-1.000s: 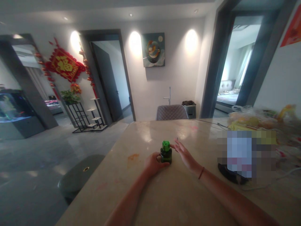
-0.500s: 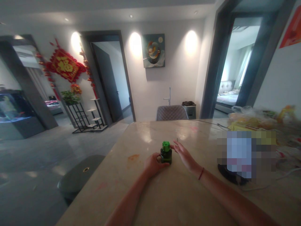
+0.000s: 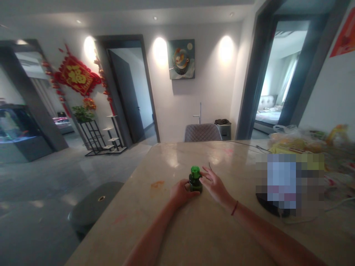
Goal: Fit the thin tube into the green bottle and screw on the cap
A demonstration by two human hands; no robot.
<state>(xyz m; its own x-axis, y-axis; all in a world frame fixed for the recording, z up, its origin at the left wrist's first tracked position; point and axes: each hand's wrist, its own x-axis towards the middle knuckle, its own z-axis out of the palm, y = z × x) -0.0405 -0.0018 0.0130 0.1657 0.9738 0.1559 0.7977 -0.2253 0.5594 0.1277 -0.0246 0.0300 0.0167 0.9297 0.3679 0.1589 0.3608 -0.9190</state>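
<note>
A small dark green bottle point(image 3: 195, 184) with a bright green cap point(image 3: 195, 171) stands upright on the pale marbled table point(image 3: 188, 232). Wrapped round its lower part from the left is my left hand point(image 3: 181, 193), the thumb across the front. On the other side, my right hand point(image 3: 215, 186) has its fingers apart, the fingertips close beside the bottle just below the cap. Whether those fingertips touch the bottle I cannot tell. A red string circles my right wrist.
To the right, a blurred-out object on a black round base point(image 3: 273, 205) stands before plastic bags point(image 3: 294, 135) and cables. A grey quilted chair point(image 3: 203, 133) is at the far edge. A dark green stool point(image 3: 95, 207) sits left of the table. Orange stains mark the tabletop.
My right hand has moved slightly left and lower, closer to the bottle, its fingers bending a little more. My left hand keeps its hold on the bottle.
</note>
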